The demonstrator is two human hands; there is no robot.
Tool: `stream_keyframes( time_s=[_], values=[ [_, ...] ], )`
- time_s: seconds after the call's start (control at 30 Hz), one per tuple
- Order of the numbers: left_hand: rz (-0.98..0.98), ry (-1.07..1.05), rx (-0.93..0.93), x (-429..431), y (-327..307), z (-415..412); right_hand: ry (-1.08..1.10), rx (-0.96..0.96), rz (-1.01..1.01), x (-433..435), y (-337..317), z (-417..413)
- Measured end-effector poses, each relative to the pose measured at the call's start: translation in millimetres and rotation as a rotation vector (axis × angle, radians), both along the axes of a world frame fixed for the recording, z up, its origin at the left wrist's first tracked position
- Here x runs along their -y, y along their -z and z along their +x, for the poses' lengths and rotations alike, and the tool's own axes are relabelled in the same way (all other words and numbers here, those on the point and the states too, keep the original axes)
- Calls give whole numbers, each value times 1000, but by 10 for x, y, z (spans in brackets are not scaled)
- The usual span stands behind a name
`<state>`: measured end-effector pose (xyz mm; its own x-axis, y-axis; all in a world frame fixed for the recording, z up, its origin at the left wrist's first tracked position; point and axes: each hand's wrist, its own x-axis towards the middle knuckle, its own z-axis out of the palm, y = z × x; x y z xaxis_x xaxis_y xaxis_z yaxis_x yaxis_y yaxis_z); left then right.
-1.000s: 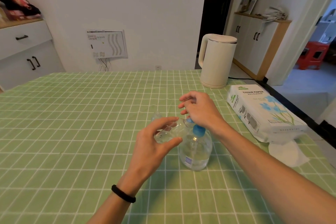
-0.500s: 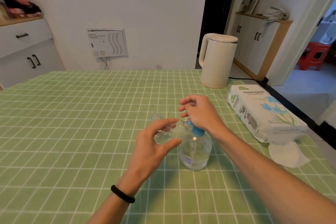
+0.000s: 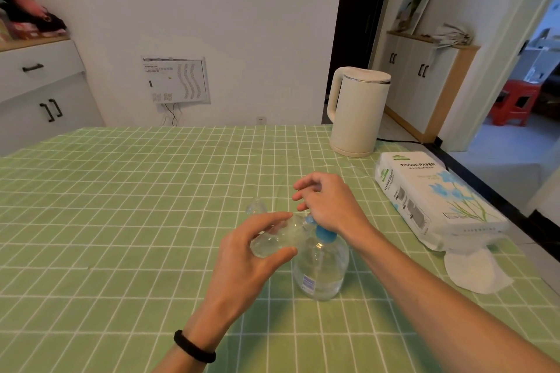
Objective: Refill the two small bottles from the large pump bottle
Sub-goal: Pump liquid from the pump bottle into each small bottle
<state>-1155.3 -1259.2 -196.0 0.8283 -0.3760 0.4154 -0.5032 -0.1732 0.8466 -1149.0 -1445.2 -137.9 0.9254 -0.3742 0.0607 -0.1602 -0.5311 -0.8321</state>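
The large clear pump bottle point(image 3: 321, 269) with a blue pump collar stands on the green checked tablecloth point(image 3: 121, 221). My left hand point(image 3: 245, 254) grips a small clear bottle point(image 3: 277, 239), tilted on its side with its mouth against the blue pump spout. My right hand point(image 3: 328, 203) rests palm-down on the pump head, fingers spread and hiding most of it. Just behind the hands, a second small clear object point(image 3: 256, 206), bottle or cap, sits on the cloth, partly hidden.
A cream electric kettle point(image 3: 354, 112) stands at the back right with its cord running off the table. A white tissue paper pack point(image 3: 430, 200) lies at the right edge, one loose tissue point(image 3: 475, 269) in front of it.
My right hand has pressed down and lifted slightly over the pump head, its fingers opening a little. The left hand keeps the small bottle at the spout.
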Motion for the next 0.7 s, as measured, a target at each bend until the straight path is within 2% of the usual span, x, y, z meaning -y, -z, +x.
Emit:
stream_keyframes(
  time_s=[0.43,0.57,0.7],
  values=[
    [-9,-7,2,9,0,-18,13,-7,-26,-11,-54,-10],
    [-14,-6,13,16,-49,-14,15,15,-88,3,-122,19],
    [-18,-6,12,12,-46,-8,14,13,-33,15,-80,38]
  ],
)
